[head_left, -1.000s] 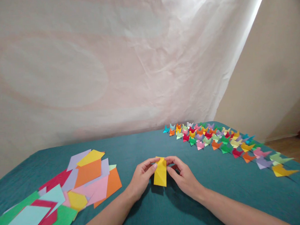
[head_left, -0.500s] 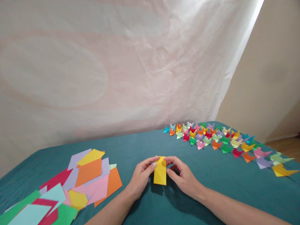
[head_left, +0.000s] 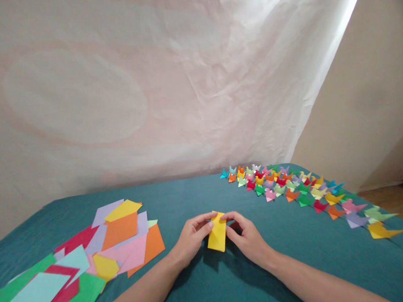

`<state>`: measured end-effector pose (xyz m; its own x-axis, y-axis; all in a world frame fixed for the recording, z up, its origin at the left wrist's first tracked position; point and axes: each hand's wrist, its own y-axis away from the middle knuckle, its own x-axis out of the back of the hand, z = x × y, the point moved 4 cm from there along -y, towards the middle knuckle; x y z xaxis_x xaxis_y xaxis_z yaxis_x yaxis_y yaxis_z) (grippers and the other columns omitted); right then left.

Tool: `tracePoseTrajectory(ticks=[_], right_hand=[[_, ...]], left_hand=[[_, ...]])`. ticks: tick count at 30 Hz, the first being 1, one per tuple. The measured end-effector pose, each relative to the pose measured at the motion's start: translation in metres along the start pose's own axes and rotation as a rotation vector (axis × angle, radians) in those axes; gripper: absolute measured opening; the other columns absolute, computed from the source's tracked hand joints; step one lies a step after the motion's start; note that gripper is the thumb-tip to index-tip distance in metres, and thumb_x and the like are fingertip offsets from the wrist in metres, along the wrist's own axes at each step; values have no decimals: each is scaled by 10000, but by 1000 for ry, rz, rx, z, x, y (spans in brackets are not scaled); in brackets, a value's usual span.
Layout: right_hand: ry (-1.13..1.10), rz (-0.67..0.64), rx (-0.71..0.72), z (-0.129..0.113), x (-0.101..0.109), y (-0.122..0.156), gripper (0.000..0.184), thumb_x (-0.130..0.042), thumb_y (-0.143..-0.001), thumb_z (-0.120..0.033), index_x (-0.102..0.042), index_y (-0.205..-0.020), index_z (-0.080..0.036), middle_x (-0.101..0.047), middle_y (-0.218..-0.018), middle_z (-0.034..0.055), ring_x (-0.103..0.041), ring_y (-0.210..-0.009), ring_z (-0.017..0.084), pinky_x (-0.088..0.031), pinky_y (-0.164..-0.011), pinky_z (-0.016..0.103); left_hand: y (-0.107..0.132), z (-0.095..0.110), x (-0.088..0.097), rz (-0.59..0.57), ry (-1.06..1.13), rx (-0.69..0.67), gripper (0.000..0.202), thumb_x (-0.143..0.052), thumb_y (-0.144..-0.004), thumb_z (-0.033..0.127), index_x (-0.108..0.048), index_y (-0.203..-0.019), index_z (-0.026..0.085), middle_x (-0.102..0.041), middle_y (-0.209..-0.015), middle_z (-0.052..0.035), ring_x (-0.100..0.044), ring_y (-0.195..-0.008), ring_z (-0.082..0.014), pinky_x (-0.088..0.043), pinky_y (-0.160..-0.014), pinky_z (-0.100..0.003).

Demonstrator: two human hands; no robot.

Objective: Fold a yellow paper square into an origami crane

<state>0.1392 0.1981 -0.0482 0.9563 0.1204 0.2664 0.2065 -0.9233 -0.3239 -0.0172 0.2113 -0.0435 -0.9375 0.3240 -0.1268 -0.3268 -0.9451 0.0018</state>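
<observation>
A narrow piece of folded yellow paper [head_left: 217, 235] is held up in front of me, slightly tilted, with its shadow on the cloth below. My left hand [head_left: 193, 236] pinches its left edge near the top between thumb and fingers. On the opposite side, my right hand [head_left: 243, 236] is closed on the upper right edge, its index finger at the top corner and its thumb by the side. The back of the paper is hidden from view.
Loose coloured paper sheets [head_left: 121, 234] overlap in a spread on the left of the green tablecloth [head_left: 180, 196]. Rows of small folded paper birds [head_left: 292, 194] stand along the right side. A pale curtain [head_left: 186, 102] hangs behind the table.
The yellow paper has shifted slightly to the right and down and tilted a little more. Both hands keep nearly the same hold on it.
</observation>
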Motion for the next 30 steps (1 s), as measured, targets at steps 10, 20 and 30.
tracePoseTrajectory(ticks=[10,20,30], right_hand=[[45,152,75,1,8,-1,155,-526,-830,-265,-613,-939,-195,-617,-931,53,-586,-849,188,-495,-704,293],[55,149,51,4,8,-2,201,-557,-807,-269,-604,-988,-194,-620,-914,46,-579,-800,178,-493,-685,293],[34,85,137,2,10,-5,253,-578,-775,-207,-572,-1028,-214,-550,-1104,66,-549,-999,199,-510,-771,311]], left_hand=[[-2,-7,3,-42,-21,-32,392,-703,-727,368,-639,-1039,139,-683,-926,-90,-616,-836,-204,-459,-764,-295],[-3,-3,3,1,-68,-82,323,-720,-699,387,-716,-922,153,-643,-1039,-89,-587,-941,-229,-459,-832,-306],[-3,-3,4,20,-142,-110,294,-686,-730,402,-735,-890,161,-658,-978,-88,-587,-921,-230,-455,-829,-310]])
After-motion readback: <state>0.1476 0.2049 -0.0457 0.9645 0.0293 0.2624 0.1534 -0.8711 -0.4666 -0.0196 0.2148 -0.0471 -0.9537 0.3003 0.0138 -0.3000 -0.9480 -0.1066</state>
